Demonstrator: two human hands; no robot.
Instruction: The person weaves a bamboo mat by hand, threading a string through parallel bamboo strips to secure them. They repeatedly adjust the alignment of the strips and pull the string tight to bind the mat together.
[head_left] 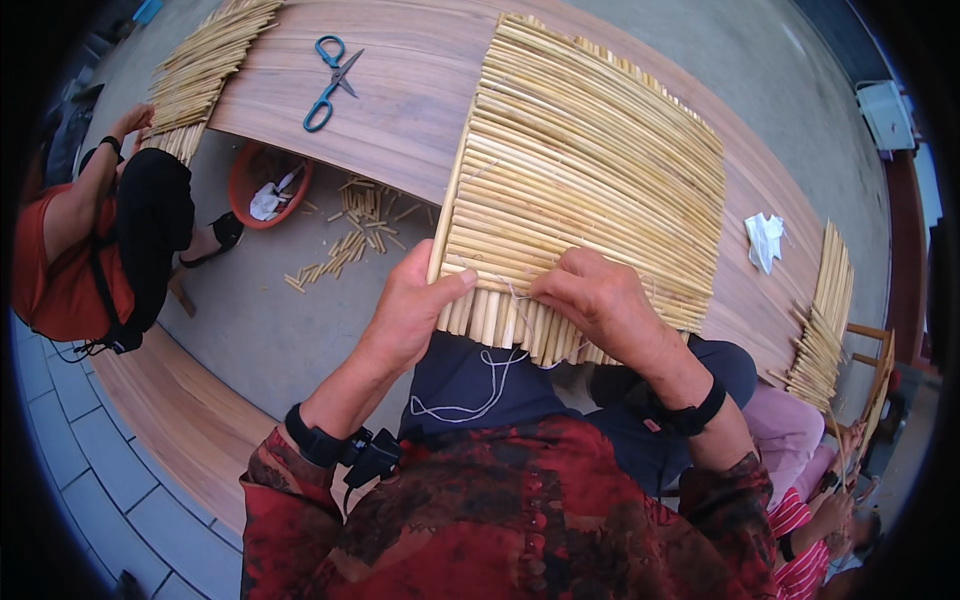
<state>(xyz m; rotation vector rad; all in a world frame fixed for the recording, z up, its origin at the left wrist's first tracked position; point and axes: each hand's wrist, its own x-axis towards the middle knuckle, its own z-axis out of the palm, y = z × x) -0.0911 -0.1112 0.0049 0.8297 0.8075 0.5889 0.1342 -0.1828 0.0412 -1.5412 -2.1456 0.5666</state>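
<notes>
A mat of straw-coloured reed stalks (590, 170) lies partly on the table, its near edge over my lap. Along that edge, a row of short stalk ends (490, 315) sticks out toward me. My left hand (400, 310) is closed on the mat's near left corner, thumb on top. My right hand (605, 300) pinches at the near edge, where a thin white string (470, 412) runs to its fingertips; the fingertips themselves are partly hidden. The string's loose loop hangs over my dark trousers.
Scissors with teal handles (318, 110) lie on the wooden table (410, 100), left of the mat. A crumpled white tissue (765, 240) is at right. Other people sit on both sides with reed mats (205, 75). An orange basin (240, 190) and cut stalk pieces (345, 245) are on the floor.
</notes>
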